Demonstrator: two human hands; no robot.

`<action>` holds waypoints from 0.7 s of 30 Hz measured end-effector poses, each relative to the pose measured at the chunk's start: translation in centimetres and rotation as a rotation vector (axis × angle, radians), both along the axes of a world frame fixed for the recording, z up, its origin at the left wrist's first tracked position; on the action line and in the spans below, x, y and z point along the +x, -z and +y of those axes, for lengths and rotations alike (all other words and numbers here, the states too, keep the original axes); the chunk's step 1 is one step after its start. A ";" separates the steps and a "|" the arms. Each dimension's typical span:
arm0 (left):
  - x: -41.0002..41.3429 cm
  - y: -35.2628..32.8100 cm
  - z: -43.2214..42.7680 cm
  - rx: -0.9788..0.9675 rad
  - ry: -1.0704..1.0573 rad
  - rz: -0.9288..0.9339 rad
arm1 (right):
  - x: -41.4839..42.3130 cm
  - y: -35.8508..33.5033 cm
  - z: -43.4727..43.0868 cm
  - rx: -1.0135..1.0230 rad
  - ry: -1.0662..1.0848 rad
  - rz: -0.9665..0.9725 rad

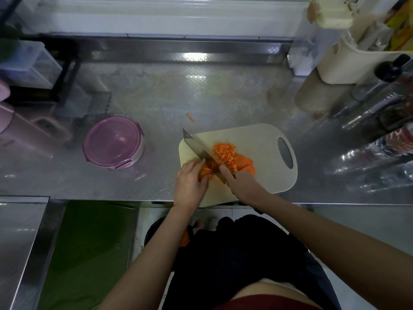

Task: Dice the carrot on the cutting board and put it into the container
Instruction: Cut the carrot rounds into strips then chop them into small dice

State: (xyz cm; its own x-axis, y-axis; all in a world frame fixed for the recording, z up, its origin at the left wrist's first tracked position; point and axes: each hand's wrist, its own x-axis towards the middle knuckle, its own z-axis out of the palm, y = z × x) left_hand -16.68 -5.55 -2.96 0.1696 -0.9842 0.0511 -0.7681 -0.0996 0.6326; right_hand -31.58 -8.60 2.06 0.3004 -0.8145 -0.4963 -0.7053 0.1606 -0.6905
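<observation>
Dicing is in hand, centre frame: right hand [243, 184] fingers clamp the knife [199, 146], left hand [190, 182] fingers curl over carrot [225, 155] on the cutting board [263, 142]; afterwards the seemingly lidded container [112, 142], left, needs opening.

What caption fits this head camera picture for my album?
Right hand chops carrot with a knife on the cutting board, left hand steadying it.

Steel counter [223, 97], beige cutting board [263, 153] at its front edge, lidded purple container [112, 142] to the left, stray carrot piece [190, 117] behind the board
</observation>
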 end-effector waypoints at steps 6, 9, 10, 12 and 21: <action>-0.3 0.3 -0.1 0.005 -0.018 -0.009 | 0.0 0.3 0.0 0.016 0.028 0.015; -0.3 0.6 -0.2 -0.001 -0.025 -0.025 | -0.1 0.3 0.1 0.003 0.084 -0.022; -0.3 0.7 -0.2 -0.003 -0.027 -0.027 | -0.2 0.2 0.1 0.006 0.090 -0.028; -0.3 0.8 -0.2 -0.007 -0.032 -0.026 | -0.4 0.1 0.3 0.025 0.098 -0.045; -0.7 1.0 0.2 -0.016 -0.061 -0.012 | -0.3 -1.1 1.6 0.000 0.028 0.033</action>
State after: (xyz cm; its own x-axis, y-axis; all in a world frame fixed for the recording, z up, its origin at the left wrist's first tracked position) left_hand -17.39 -5.38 -3.93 0.2284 -0.9711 0.0689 -0.7685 -0.1364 0.6252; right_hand -31.89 -7.03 3.12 0.2608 -0.8222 -0.5059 -0.7231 0.1808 -0.6666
